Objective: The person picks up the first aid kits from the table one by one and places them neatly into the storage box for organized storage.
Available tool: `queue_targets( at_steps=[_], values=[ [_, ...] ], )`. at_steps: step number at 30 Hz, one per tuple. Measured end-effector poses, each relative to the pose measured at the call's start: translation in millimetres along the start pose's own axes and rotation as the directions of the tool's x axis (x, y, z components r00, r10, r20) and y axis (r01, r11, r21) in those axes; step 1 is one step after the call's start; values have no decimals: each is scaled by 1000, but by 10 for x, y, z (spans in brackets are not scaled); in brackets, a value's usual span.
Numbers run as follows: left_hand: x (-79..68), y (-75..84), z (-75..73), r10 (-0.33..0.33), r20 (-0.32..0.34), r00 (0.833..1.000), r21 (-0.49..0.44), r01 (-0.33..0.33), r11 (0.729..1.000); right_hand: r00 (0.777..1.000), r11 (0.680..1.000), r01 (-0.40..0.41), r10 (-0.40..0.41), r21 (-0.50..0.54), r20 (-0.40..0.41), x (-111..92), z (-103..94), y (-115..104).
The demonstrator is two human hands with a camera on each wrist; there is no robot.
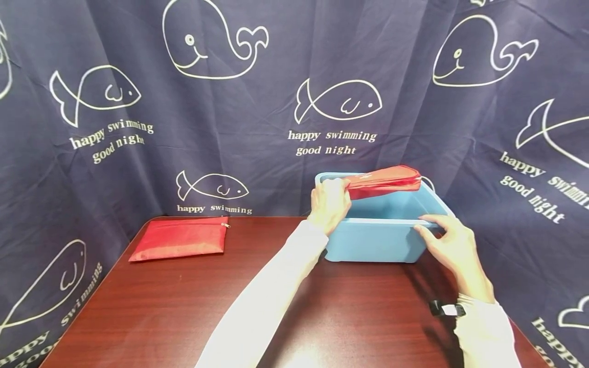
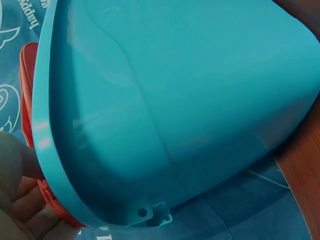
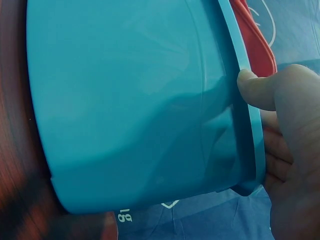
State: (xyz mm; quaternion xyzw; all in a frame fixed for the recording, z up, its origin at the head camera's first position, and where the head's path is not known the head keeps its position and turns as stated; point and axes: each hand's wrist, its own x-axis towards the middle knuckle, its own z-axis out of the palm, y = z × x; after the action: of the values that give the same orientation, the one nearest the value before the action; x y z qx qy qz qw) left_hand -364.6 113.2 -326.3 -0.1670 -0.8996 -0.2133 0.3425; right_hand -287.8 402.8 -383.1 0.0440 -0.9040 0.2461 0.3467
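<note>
A light blue plastic bin (image 1: 372, 244) stands on the table, its open top facing up. My left hand (image 1: 330, 204) is over the bin's left end and grips one end of a red zippered pouch (image 1: 384, 180), which reaches across the opening toward the far right. In the left wrist view, fingers (image 2: 30, 207) curl at the pouch beside the rim. My right hand (image 1: 455, 248) pinches the bin's near right rim; in the right wrist view its thumb (image 3: 257, 90) lies on the rim, fingers on the inner side.
A flat red zippered pouch (image 1: 184, 238) with a metal zip pull lies at the left of the brown wooden table (image 1: 221, 301). A dark blue curtain (image 1: 271, 112) with white fish and whale drawings hangs close behind the table and along its sides.
</note>
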Motion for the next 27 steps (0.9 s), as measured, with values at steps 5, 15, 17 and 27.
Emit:
queue_targets(
  at_steps=[5, 15, 17, 27],
  values=[
    [-6, 3, 7, -5, 4, 1000, 13, 5, 1000, 1000, 1000, 6, -6, 7, -3, 2, 0, -11],
    [-20, 22, -5, -13, 17, 1000, 30, 13, 999, 1000, 1000, 15, -15, 13, 2, 2, 5, -4],
    [-26, 25, -4, -17, 22, 1000, 31, 17, 999, 1000, 1000, 16, -16, 13, 3, -6, 6, 1],
    [-35, 89, 54, -25, 59, 998, 79, 20, 997, 1000, 1000, 5, -5, 6, 8, -4, -7, 11]
  ],
)
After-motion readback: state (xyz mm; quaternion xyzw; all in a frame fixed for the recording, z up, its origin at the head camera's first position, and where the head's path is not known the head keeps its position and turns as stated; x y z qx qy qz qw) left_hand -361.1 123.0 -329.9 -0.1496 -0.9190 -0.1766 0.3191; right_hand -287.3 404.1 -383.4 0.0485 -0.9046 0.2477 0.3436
